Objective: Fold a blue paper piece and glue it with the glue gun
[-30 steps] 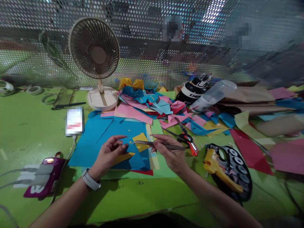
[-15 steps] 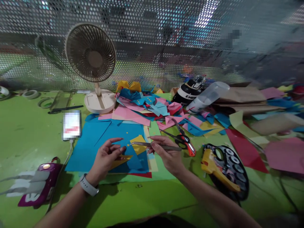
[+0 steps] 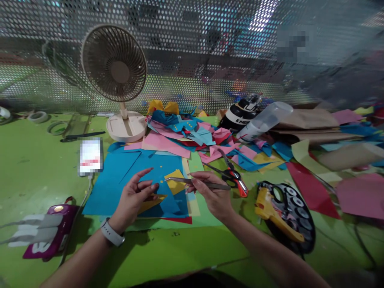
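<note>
My right hand point(image 3: 211, 196) grips a pair of metal tweezers point(image 3: 207, 185). Their thin bent tip points left, close to a tiny yellow paper bit point(image 3: 162, 181) on the blue sheet point(image 3: 112, 188). Whether the tip holds anything is too small to tell. Behind the tweezers lies a yellow paper piece point(image 3: 177, 186). My left hand point(image 3: 132, 196) hovers over the blue sheet, thumb and index finger apart, nothing visible between them. Another yellow piece point(image 3: 152, 205) shows beneath this hand, partly hidden by it.
Scissors point(image 3: 226, 172) and a red-orange cutter point(image 3: 241, 187) lie right of the sheets. Beyond them is a yellow glue gun point(image 3: 277, 222) on a black tray point(image 3: 309, 218). Paper scraps point(image 3: 180, 132), a fan point(image 3: 120, 72) and bottles point(image 3: 237, 114) stand behind. A phone point(image 3: 90, 156) and purple power strip point(image 3: 54, 232) are left.
Both hands keep nearly the same pose. The tweezers' tip has shifted very slightly, and the view has moved a little.
</note>
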`<state>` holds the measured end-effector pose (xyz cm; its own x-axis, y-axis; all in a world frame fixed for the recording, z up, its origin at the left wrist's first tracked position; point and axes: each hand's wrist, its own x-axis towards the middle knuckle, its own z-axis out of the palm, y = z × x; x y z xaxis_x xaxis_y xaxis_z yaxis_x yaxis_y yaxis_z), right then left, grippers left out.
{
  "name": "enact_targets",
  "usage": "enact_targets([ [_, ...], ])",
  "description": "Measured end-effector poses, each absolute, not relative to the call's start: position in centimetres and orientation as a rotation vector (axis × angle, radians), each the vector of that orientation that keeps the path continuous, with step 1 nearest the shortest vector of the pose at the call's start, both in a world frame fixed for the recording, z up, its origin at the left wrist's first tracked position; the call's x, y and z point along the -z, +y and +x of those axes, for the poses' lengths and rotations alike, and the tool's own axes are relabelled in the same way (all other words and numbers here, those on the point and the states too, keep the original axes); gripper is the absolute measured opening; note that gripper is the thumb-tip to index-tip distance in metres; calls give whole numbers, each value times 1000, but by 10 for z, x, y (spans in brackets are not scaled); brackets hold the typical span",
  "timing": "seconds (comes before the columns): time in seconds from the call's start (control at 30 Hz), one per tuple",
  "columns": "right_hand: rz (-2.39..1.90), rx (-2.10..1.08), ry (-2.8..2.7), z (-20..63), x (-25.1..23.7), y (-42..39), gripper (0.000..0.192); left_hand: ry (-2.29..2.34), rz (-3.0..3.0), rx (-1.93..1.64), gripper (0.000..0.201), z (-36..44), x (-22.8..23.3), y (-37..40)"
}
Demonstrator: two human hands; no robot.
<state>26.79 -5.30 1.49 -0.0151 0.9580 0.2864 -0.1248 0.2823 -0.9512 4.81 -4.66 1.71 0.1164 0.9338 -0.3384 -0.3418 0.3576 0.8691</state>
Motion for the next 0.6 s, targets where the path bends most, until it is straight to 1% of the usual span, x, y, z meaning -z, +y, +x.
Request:
enact_targets([
  [0.2, -882, -1057, -1231, 269, -9, -53, 12, 1022, 691, -1057, 60, 48, -16, -47],
  [0.6, -910, -1097, -1222, 266, -10, -52, 10, 1044, 686, -1050, 56, 49, -18, -49],
])
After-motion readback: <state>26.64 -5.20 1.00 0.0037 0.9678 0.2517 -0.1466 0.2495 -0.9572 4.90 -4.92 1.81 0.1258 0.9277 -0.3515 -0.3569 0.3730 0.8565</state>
